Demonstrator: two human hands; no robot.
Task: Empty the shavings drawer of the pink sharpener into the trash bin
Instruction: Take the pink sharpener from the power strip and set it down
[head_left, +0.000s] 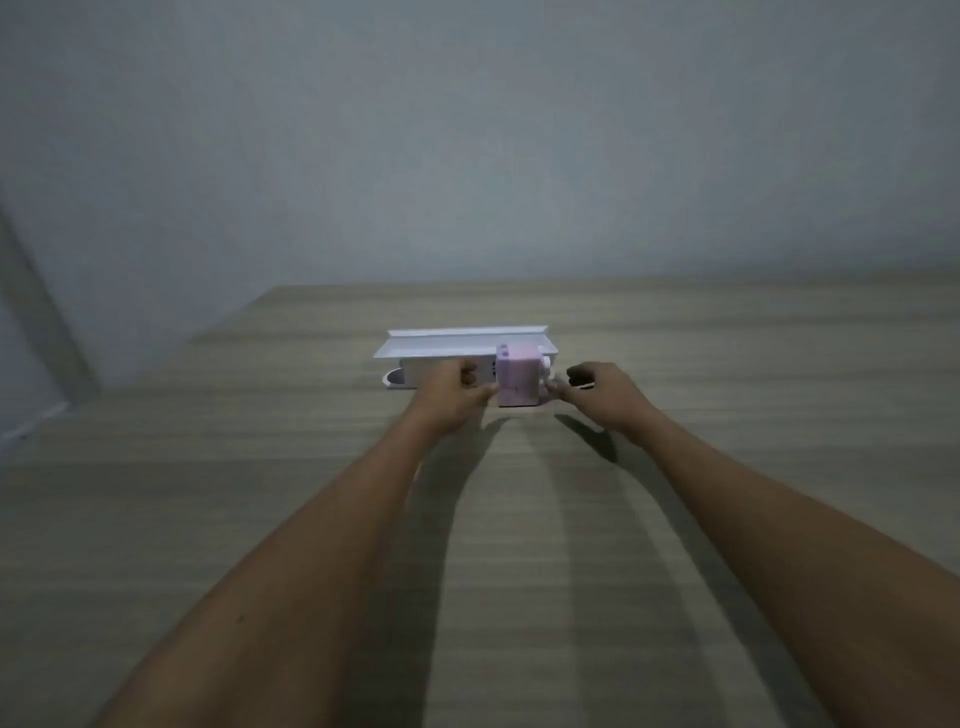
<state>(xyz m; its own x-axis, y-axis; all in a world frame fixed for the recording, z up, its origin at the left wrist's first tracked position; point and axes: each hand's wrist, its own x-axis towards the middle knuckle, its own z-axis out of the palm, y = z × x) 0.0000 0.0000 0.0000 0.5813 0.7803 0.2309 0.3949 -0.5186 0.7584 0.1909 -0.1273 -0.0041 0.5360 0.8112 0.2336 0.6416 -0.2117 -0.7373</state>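
The pink sharpener (516, 376) stands on the wooden table (519, 519), in front of the right end of a white box-like holder. My left hand (451, 397) grips the sharpener's left side with thumb and fingers. My right hand (597, 392) is just right of it, fingers curled, with the fingertips near the sharpener's lower right corner; whether they touch it or pinch something is unclear. The shavings drawer cannot be made out separately. No trash bin is in view.
A white holder or shelf-like box (457, 348) lies behind the sharpener, with a rounded white part (395, 379) at its left end. A grey wall rises behind the table. The table's left edge runs diagonally at the left.
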